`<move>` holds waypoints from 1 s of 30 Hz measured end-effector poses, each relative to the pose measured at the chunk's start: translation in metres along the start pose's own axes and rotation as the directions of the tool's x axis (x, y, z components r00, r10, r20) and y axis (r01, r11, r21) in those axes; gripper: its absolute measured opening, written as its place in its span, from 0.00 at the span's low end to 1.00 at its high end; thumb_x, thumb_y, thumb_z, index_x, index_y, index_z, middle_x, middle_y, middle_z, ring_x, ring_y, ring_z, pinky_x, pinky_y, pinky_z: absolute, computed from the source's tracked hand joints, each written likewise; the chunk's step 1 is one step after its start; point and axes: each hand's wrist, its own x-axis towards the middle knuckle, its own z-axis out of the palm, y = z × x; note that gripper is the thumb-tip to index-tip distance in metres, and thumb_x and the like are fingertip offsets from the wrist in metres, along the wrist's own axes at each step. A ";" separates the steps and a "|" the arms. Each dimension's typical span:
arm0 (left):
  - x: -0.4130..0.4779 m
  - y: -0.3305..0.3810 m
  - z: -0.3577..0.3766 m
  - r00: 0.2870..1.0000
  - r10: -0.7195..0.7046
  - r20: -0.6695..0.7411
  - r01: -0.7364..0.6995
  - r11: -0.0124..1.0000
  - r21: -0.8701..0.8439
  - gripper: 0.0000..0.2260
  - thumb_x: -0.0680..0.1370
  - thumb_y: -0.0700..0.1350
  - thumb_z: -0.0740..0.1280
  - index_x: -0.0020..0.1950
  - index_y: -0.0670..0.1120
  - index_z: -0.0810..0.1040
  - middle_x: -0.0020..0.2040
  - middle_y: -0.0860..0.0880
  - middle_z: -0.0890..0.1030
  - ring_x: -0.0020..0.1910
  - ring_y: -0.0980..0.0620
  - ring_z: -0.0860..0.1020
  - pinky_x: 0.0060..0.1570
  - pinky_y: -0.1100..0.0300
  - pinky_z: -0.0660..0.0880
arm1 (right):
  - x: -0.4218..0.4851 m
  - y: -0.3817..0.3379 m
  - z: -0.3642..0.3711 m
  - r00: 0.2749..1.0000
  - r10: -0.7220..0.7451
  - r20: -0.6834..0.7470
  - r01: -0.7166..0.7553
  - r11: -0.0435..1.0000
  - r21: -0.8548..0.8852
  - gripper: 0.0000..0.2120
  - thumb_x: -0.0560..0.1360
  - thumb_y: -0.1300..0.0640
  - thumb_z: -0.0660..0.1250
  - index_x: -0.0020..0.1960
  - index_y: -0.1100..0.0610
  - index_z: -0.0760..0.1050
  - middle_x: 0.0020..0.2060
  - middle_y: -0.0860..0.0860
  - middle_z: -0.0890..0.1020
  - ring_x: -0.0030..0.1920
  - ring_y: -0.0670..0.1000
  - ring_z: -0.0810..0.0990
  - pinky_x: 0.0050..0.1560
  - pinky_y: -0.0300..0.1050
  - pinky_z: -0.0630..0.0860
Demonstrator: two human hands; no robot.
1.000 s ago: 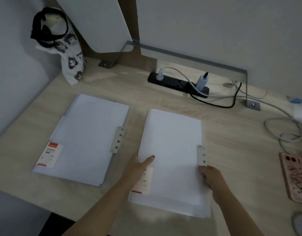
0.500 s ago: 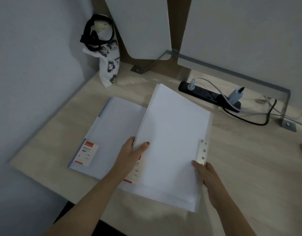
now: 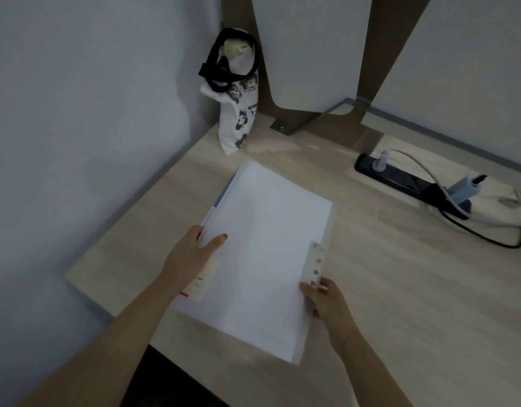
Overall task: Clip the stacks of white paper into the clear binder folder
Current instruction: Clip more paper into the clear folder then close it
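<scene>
A clear binder folder filled with white paper [image 3: 265, 248] lies on top of a second folder [image 3: 222, 190], of which only a bluish left edge shows. My left hand [image 3: 194, 254] grips the top folder's left edge, thumb on the paper, beside a red-and-white label [image 3: 199, 284]. At the folder's right edge, my right hand [image 3: 324, 298] pinches it just below the metal clip strip [image 3: 315, 264]. The lower folder is almost fully hidden.
The wooden desk [image 3: 400, 289] meets a grey wall on the left. A printed tote bag [image 3: 238, 113] stands at the back corner. A black power strip [image 3: 412, 183] with plugs and cables lies at the back right. A white panel [image 3: 309, 48] leans behind.
Both hands have carried the filled folder to the left and laid it over the other folder. The view has swung left, so the phone and right-side cables are out of sight.
</scene>
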 end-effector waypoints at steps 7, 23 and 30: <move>0.016 -0.010 0.006 0.998 -0.054 0.015 0.052 0.994 0.099 0.27 0.75 0.52 0.67 0.71 0.45 0.64 0.71 0.44 0.60 0.70 0.43 0.61 0.69 0.47 0.63 | 0.010 0.007 0.019 0.971 0.044 -0.234 -0.114 0.948 -0.296 0.20 0.72 0.54 0.68 0.61 0.61 0.70 0.58 0.57 0.69 0.51 0.58 0.76 0.57 0.55 0.75; 0.046 -0.002 -0.019 0.946 -0.296 0.135 0.293 0.955 0.043 0.35 0.66 0.69 0.66 0.57 0.39 0.76 0.45 0.44 0.81 0.40 0.46 0.80 0.38 0.57 0.76 | 0.014 -0.014 0.028 0.975 0.223 -0.008 -0.220 0.969 0.116 0.05 0.73 0.60 0.66 0.42 0.62 0.76 0.35 0.55 0.78 0.35 0.53 0.77 0.34 0.43 0.72; 0.024 -0.003 -0.003 0.957 -0.221 0.186 0.249 0.958 -0.140 0.30 0.69 0.64 0.67 0.61 0.43 0.74 0.52 0.45 0.81 0.48 0.46 0.81 0.50 0.54 0.75 | 0.017 -0.020 0.019 0.981 0.179 0.077 -0.189 0.968 0.167 0.10 0.72 0.59 0.68 0.51 0.62 0.77 0.45 0.56 0.83 0.44 0.55 0.81 0.40 0.44 0.76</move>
